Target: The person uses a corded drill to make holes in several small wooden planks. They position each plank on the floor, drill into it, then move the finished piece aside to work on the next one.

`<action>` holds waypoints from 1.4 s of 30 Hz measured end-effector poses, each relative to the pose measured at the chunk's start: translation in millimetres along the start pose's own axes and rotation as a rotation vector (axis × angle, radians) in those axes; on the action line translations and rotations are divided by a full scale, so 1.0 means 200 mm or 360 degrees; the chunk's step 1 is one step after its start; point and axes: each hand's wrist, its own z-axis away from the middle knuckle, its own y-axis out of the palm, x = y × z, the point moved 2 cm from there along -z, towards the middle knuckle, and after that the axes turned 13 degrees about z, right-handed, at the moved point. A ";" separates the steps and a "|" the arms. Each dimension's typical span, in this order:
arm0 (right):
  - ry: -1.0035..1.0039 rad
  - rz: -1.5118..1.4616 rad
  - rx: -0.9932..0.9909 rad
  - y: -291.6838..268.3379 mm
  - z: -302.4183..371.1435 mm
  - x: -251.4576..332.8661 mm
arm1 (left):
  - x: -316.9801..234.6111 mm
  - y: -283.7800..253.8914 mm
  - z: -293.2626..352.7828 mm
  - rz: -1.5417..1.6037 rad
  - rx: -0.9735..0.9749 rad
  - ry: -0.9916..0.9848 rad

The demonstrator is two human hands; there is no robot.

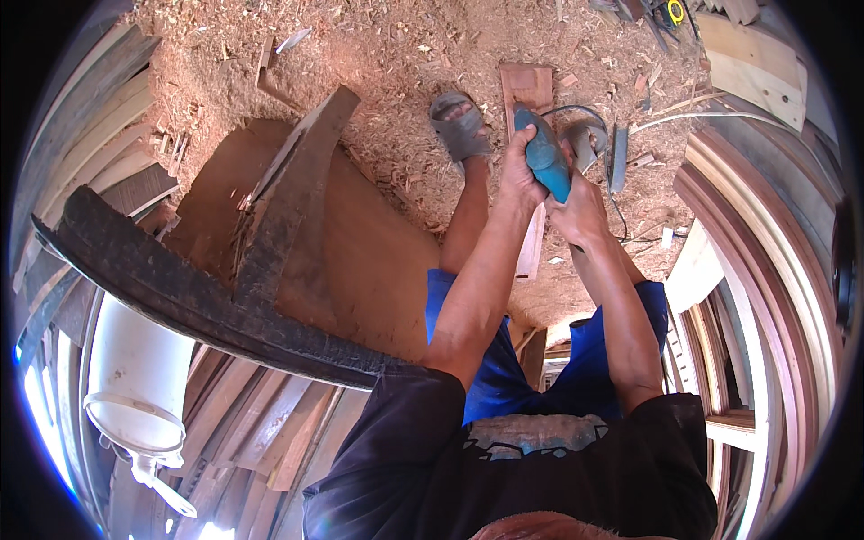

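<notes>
Between my knees I hold a teal corded power tool [544,155]; its working face is hidden, so I cannot tell its exact kind. My left hand [520,169] is closed around its left side, thumb on top. Lower on the right, my right hand [579,211] is closed at the tool's near end, its fingers partly hidden. A narrow reddish wooden board [529,83] runs under the tool, and its near end shows below my hands. The tool seems to rest on this board, though the contact is hidden.
Wood shavings [378,54] cover the ground. A dark cord [619,216] trails on the right. At left stand a large dark curved timber [180,270] and a white plastic container [139,378]. Stacked curved boards [765,270] rise at right. My sandalled foot [461,126] is beside the board.
</notes>
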 end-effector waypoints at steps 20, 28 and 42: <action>0.0078 0.0300 0.0095 -0.10 -0.01 0.09 | -0.02 -0.03 -0.02 0.0003 0.0105 0.0095; 0.0055 0.0254 -0.0040 -0.05 -0.01 0.09 | -0.05 -0.09 -0.08 0.0010 0.0162 0.0136; 0.0036 0.0242 -0.0068 0.02 -0.03 0.03 | -0.05 -0.13 -0.10 -0.0084 0.0243 0.0071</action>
